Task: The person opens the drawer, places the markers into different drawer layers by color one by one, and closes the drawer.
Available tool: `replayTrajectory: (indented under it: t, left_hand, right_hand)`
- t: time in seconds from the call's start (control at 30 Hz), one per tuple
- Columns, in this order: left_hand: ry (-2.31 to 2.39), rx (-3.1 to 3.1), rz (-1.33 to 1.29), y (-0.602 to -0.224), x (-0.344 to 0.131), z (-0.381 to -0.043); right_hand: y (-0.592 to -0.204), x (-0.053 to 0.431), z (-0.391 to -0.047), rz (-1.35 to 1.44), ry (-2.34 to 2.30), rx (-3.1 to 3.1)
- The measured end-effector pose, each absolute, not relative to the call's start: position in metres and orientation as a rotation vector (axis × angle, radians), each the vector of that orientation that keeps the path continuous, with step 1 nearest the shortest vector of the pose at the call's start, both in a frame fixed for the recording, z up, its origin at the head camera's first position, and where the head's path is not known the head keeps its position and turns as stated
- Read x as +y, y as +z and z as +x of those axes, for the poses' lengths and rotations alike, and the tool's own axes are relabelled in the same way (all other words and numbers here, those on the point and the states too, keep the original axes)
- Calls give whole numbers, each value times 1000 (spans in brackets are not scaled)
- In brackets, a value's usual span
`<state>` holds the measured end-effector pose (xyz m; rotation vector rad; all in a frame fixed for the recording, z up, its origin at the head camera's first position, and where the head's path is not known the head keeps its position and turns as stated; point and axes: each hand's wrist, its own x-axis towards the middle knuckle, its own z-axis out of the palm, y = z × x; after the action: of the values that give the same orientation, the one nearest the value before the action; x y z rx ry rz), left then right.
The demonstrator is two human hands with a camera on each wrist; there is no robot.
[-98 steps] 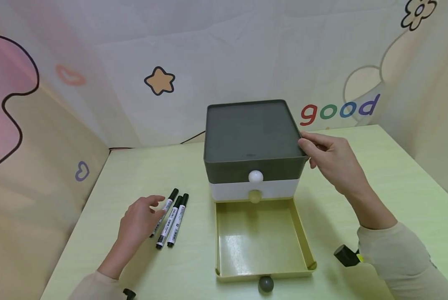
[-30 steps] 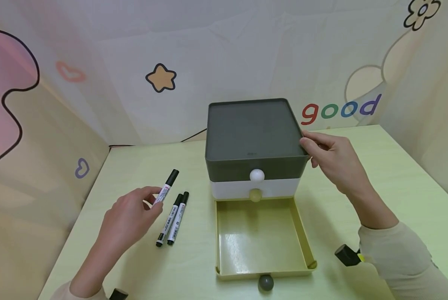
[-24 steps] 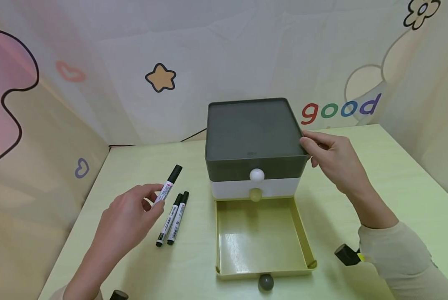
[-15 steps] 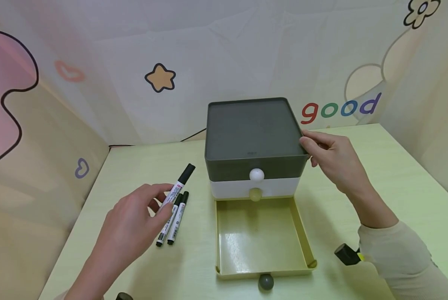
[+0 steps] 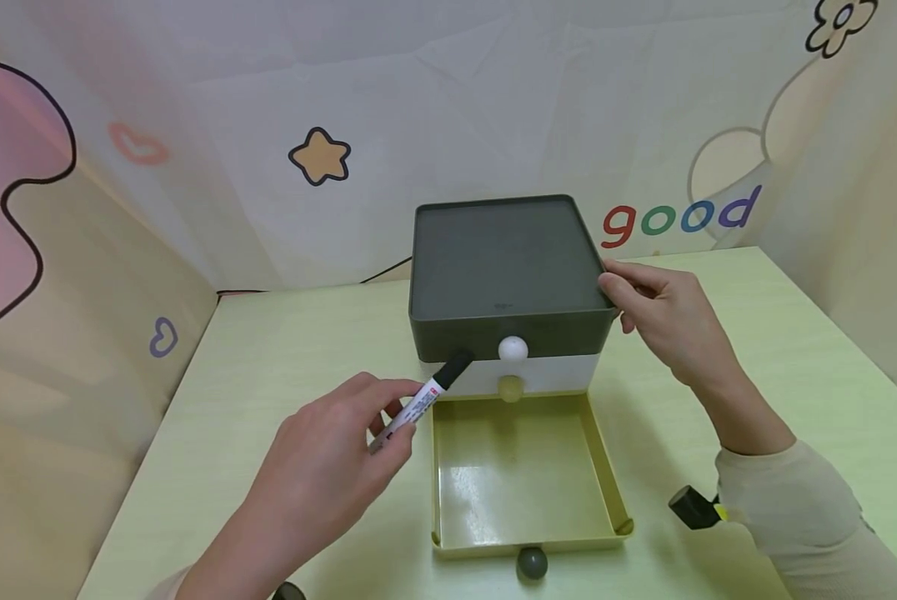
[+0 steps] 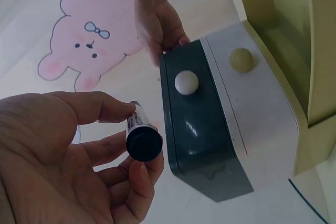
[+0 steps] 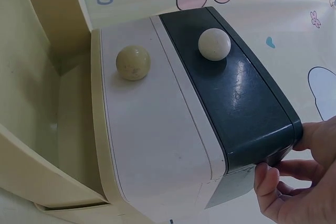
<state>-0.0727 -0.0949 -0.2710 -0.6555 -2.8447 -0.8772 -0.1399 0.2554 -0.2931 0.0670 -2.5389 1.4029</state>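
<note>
My left hand [image 5: 328, 462] pinches a white marker [image 5: 420, 403] between thumb and fingers, its black cap pointing up and right over the left rear corner of the pulled-out yellow drawer [image 5: 523, 471]. In the left wrist view the marker's black cap [image 6: 144, 144] faces the camera. A small desktop drawer unit [image 5: 504, 258] has a dark grey top tier, a white middle tier and the bottom drawer. My right hand [image 5: 669, 321] grips the right edge of its top tier; in the right wrist view, thumb and fingers [image 7: 266, 178] hold that corner.
A grey knob [image 5: 533, 564] sticks out from the open drawer's front. The white knob [image 5: 513, 348] and yellow knob [image 5: 511, 388] mark the upper drawers, both pushed in. A printed cloth backdrop [image 5: 478, 108] stands behind the pale table [image 5: 283, 333].
My left hand has picked up one marker from the table and carried it right to the drawer. The two other markers are now hidden behind that hand. The right hand stays put.
</note>
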Motion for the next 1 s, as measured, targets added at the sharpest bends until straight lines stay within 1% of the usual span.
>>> replayTrajectory:
  t: [0.33,0.6,1.0]
  left_hand:
    - [-783,-2812,-929,-287,-61,-74]
    - [-760,-2839,-1080,-301,-40,-77]
    - [-723,-2847,-1183,-327,-23,-79]
  right_hand:
    - [-294,255,-141,73,1401,-2539]
    - [-293,255,-141,79,1401,-2530]
    - [-294,256,-141,75,1384,-2543]
